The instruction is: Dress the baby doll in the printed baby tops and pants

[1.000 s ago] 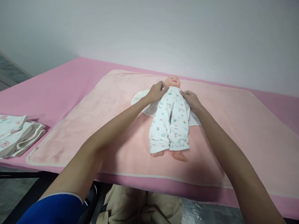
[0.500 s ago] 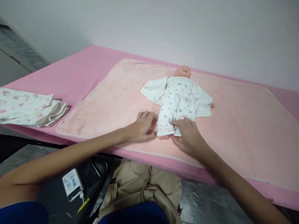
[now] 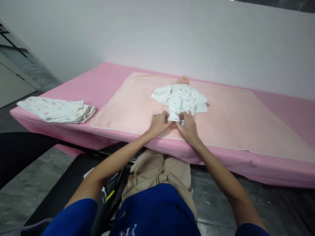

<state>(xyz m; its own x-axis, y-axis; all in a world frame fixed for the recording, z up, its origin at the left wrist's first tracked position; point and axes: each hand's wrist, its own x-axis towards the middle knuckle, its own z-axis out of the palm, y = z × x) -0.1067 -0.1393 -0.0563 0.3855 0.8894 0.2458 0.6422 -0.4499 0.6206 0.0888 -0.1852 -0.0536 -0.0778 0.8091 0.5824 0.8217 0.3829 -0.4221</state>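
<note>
A baby doll (image 3: pixel 183 80) lies on its back on a pale pink blanket (image 3: pixel 233 114), dressed in a white printed romper (image 3: pixel 181 101) with its sleeves spread out. My left hand (image 3: pixel 159 123) and my right hand (image 3: pixel 187 126) are both at the doll's feet. Each hand pinches the bottom hem of a romper leg, fingers closed on the cloth. The doll's feet are hidden under my hands.
The blanket covers a pink mattress (image 3: pixel 98 78) set against a white wall. A folded printed cloth (image 3: pixel 57 109) lies at the mattress's left end. A black chair (image 3: pixel 61 183) is under me at lower left, and grey floor shows on both sides.
My hands went from the doll's chest down to its feet and closed on the romper leg hems. My view pulled back, so the doll looks smaller and farther off.
</note>
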